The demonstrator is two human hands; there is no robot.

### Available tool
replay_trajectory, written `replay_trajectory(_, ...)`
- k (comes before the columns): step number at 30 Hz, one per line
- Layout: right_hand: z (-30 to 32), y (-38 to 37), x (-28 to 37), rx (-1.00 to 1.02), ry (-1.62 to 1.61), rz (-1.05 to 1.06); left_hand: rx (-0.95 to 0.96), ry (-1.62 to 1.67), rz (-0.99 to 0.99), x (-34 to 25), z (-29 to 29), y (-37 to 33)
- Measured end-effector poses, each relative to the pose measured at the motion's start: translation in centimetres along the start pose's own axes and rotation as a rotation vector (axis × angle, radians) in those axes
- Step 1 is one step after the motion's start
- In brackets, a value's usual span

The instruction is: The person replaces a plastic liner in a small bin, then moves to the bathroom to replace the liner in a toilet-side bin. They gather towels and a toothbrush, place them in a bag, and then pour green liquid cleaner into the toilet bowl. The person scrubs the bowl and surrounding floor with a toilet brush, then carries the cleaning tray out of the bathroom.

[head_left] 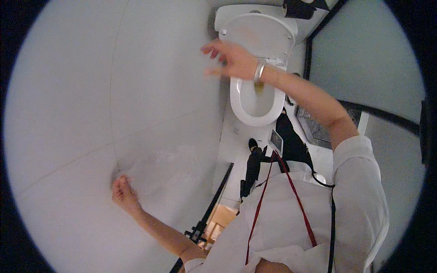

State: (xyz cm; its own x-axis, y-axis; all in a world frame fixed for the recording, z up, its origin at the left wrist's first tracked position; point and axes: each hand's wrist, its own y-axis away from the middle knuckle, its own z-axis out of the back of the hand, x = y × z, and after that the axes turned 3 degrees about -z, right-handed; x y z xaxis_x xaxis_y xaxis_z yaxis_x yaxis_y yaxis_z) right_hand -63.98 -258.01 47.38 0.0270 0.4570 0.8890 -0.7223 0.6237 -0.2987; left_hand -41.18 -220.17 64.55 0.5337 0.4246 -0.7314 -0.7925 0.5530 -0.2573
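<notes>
My left hand is raised close to the pale tiled wall at the left, its fingers curled into a pinch. What they hold, if anything, I cannot make out. Beside it a faint whitish, see-through patch shows before the wall; it looks like thin film, but its edges are unclear. My right hand, with a silver bracelet at the wrist, stretches across above the white toilet. Its fingers are apart and slightly blurred, with nothing visible in them. The toilet lid is up, and yellowish-brown matter shows in the bowl.
A dark paper holder hangs at the upper right. A frosted glass panel with a black frame stands right of the toilet. A black-edged doorway lies at lower left. A card on a red lanyard hangs from my neck.
</notes>
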Motion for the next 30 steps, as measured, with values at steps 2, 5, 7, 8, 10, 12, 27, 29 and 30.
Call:
replay_trajectory(2, -6.2, 7.1, 5.2, 0.140, -0.086, 0.097, 0.283, 0.090, 0.072, 0.6, -3.8, 1.7)
replay_trajectory(5, -13.0, 16.3, 10.3, 0.154, -0.365, -0.042, 0.783, 0.250, 0.078, 1.4, -9.0, 7.0)
replay_trajectory(7, -15.4, 21.3, 12.1, 0.125, -0.549, -0.221, 0.991, 0.354, -0.014, 1.8, -11.9, 10.6)
replay_trajectory(8, -15.7, 23.5, 12.4, 0.143, -0.582, -0.374, 1.088, 0.403, -0.089, 2.0, -12.7, 12.3)
replay_trajectory(10, -15.8, 28.0, 13.3, 0.046, -0.644, -0.538, 1.146, 0.441, 0.013, 2.0, -13.2, 15.3)
replay_trajectory(12, -15.0, 32.6, 14.3, -0.099, -0.673, -0.597, 1.175, 0.399, 0.114, 1.7, -13.5, 17.8)
replay_trajectory(27, -11.6, 66.7, 22.7, -0.734, -0.849, -0.613, 1.853, 0.551, -0.314, -5.4, -13.0, 43.7)
replay_trajectory(29, -11.9, 69.6, 24.5, -0.935, -0.727, -0.540, 1.931, 0.481, -0.269, -6.4, -12.4, 45.1)
replay_trajectory(30, -11.6, 71.2, 25.3, -1.005, -0.700, -0.573, 1.954, 0.434, -0.307, -7.1, -12.5, 46.3)
